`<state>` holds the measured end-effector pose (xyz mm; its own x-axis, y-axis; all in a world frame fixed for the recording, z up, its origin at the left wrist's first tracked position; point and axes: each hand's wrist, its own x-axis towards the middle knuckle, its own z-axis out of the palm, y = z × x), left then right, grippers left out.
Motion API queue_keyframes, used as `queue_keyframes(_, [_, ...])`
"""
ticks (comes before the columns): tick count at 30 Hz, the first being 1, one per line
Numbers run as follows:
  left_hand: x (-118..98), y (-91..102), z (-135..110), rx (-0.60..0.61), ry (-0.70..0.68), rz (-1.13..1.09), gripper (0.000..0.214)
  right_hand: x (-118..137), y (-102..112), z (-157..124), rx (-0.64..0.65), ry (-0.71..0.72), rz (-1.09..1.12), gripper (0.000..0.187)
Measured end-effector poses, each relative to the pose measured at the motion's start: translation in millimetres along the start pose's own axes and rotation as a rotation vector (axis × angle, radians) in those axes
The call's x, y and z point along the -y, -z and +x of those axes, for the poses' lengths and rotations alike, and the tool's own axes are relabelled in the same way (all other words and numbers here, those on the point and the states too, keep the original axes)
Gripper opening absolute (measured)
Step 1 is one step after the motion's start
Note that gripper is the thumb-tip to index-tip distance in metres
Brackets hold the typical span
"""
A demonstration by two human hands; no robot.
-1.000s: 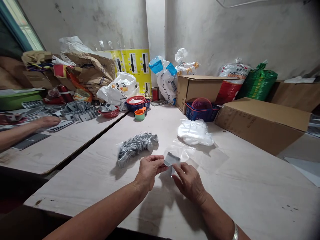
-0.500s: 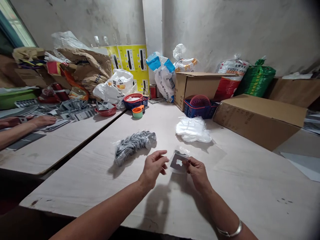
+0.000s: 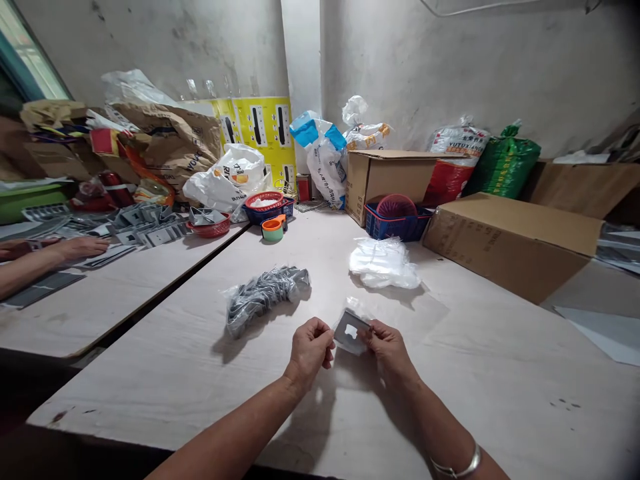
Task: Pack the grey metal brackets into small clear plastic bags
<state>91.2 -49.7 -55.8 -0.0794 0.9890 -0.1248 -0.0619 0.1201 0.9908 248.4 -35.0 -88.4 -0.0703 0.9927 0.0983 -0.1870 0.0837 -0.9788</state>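
Head camera looks down on a pale wooden counter (image 3: 480, 380), where the person's two hands meet at its middle around one flat grey plate (image 3: 351, 330) with a small irregular cut-out. The plate sits in a clear plastic bag (image 3: 395, 313). The right hand (image 3: 393, 350), with one silver bangle (image 3: 457, 469) at its wrist, pinches the plate's right edge between narrowly closed fingers. The left hand (image 3: 310, 351) is curled, its fingers (image 3: 327, 343) pressed against the plate's left edge through the plastic. Just left of the hands lies one clear bag of bundled grey pieces (image 3: 265, 300), and beyond them one heap of white plastic bags (image 3: 383, 264). Along the far side stand one blue basket (image 3: 395, 227) holding a round pink basket, and three cardboard boxes (image 3: 505, 243). On the neighbouring counter (image 3: 115, 313), another person's hand (image 3: 83, 249) rests beside many grey pieces (image 3: 150, 230), near one red basket (image 3: 210, 227) and two small tape rolls (image 3: 273, 230). A brown paper sack (image 3: 170, 140) shows the letters "YOU", and a white sack (image 3: 459, 141) seems to read "YUTUXIANG". Other print is too small to read.
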Motion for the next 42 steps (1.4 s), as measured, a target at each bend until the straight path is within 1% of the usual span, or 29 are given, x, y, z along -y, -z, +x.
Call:
queue_keyframes(3, [-5,-0.7,1,-0.065,-0.064,0.031,0.015,-3,-1,-2,0.074,0.216,-0.268,0.012])
queue_keyframes(5, [-8,-0.9,1,-0.073,-0.134,0.055,0.015,-3,-3,-3,0.127,0.301,-0.404,0.012])
queue_keyframes(8, [-9,0.9,-1,-0.033,-0.252,0.162,0.016,-1,-3,-5,0.161,0.321,-0.495,0.015])
queue_keyframes(11, [-8,6.0,0,-0.024,-0.339,0.322,0.017,2,-2,-6,0.156,0.300,-0.545,0.008])
queue_keyframes(15, [-6,14.6,2,-0.058,-0.420,0.443,0.019,2,-1,-6,0.099,0.221,-0.480,0.008])
queue_keyframes(18, [-7,18.3,0,-0.040,-0.463,0.499,0.020,0,-1,-6,0.040,0.164,-0.412,0.003])
queue_keyframes(21, [-7,20.1,-3,-0.042,-0.477,0.525,0.020,-4,1,-5,-0.065,0.170,-0.381,0.007])
queue_keyframes(24, [-5,21.6,-4,-0.059,-0.485,0.525,0.021,-7,3,-4,-0.176,0.209,-0.420,0.006])
queue_keyframes(25, [-5,22.0,-4,-0.053,-0.489,0.519,0.021,-8,3,-4,-0.179,0.217,-0.445,0.009])
queue_keyframes(29, [-4,23.0,-5,-0.041,-0.521,0.476,0.020,0,-3,-4,-0.121,0.247,-0.485,0.018])
queue_keyframes(31, [-7,23.4,-5,-0.066,-0.537,0.449,0.020,7,-9,-6,-0.156,0.285,-0.473,0.021])
queue_keyframes(33, [-12,23.8,-4,-0.088,-0.545,0.423,0.019,16,-15,-7,-0.167,0.302,-0.468,0.021])
queue_keyframes(38, [-32,23.9,0,-0.115,-0.534,0.339,0.018,37,-24,-6,-0.134,0.297,-0.442,0.021])
queue_keyframes(42, [-45,24.7,3,-0.103,-0.516,0.232,0.018,51,-30,-3,-0.143,0.313,-0.395,0.019])
